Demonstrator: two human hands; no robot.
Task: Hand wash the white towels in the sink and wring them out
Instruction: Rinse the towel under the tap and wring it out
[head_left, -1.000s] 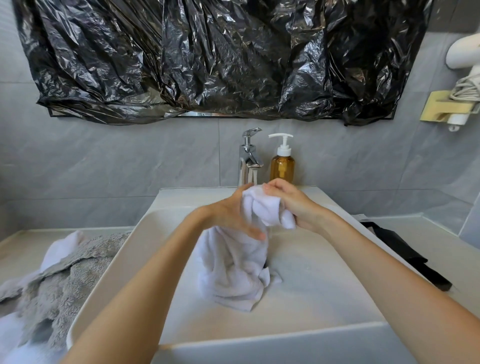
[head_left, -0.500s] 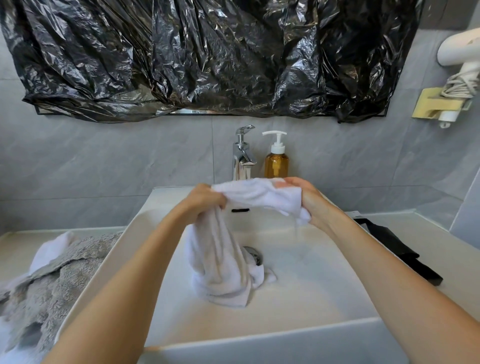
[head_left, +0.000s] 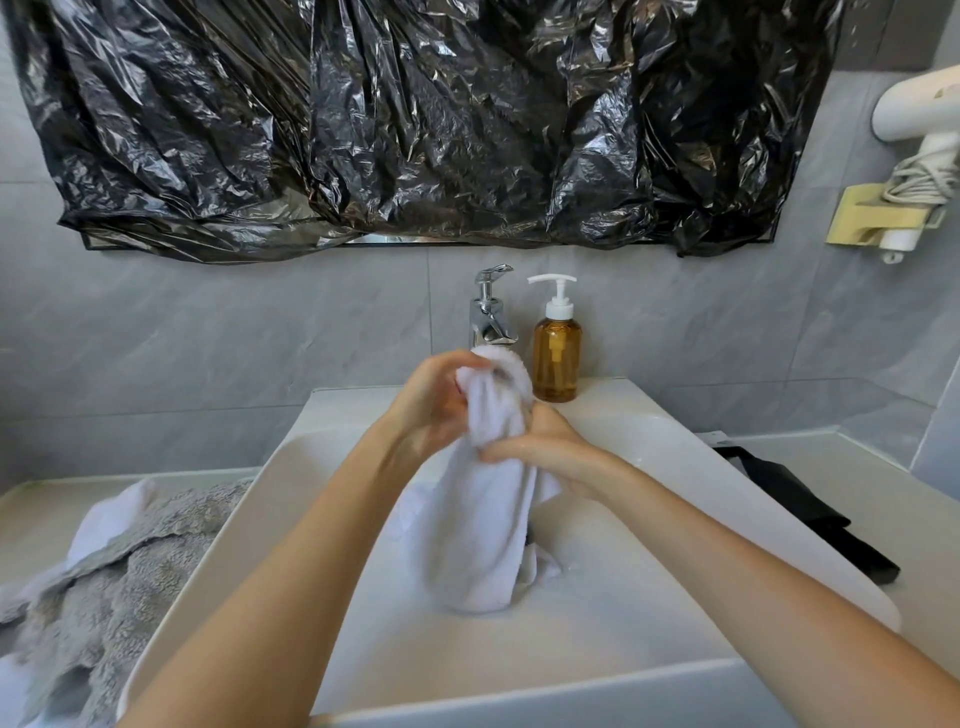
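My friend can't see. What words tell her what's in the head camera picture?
Two bare hands, left above right, grip a white towel over a white sink, its lower end resting in the basin. A tap and soap bottle stand behind; grey towels lie to the left.

2 bare forearms (head_left: 291, 545) — no sleeves

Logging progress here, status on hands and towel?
Left hand and right hand both gripping towel. Towel hangs into sink, bunched up top. Nothing in the way.

Grey tiled wall (head_left: 218, 332), black plastic sheet (head_left: 426, 119)
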